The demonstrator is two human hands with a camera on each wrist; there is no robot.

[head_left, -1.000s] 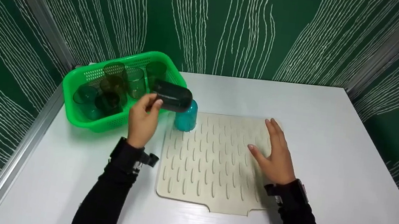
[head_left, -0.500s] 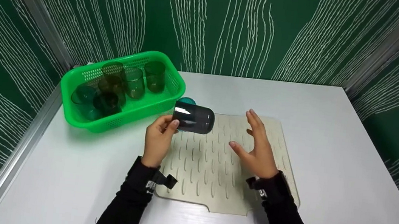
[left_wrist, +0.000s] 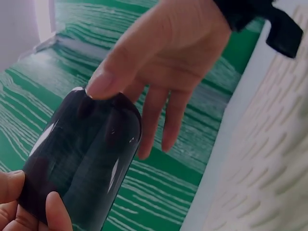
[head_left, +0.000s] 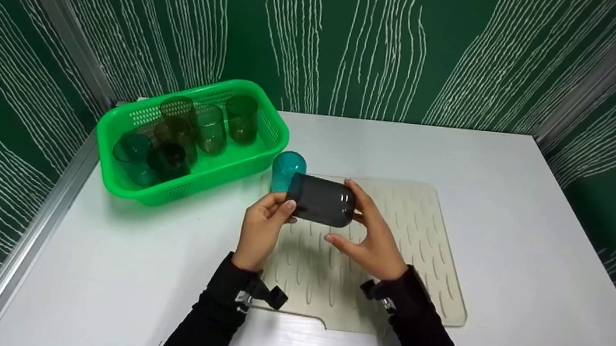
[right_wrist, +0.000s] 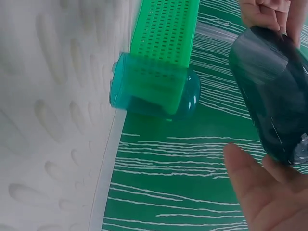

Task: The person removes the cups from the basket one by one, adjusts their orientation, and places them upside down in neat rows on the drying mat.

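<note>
My left hand (head_left: 259, 232) pinches a dark grey see-through tumbler (head_left: 325, 200) by its rim end, between thumb and fingers. The tumbler lies sideways in the air above a cream ridged mat (head_left: 412, 233), its rounded base pointing right. Around that base my right hand (head_left: 373, 243) is spread, fingertips right at the base and thumb apart below it. From the right wrist view, a gap shows between the right thumb (right_wrist: 236, 156) and the tumbler. A teal tumbler (head_left: 288, 169) stands upside down at the mat's far left corner, partly hidden behind the dark one.
A green plastic basket (head_left: 213, 176) stands at the back left, beside the mat. It holds several tinted tumblers, among them a brown one (head_left: 242, 121) and a teal one (head_left: 134, 154). Green patterned panels (head_left: 359, 44) wall in the white table (head_left: 512, 233).
My left hand has carried the dark tumbler rightward from beside the basket to over the mat. The right hand has moved left to the tumbler's base.
</note>
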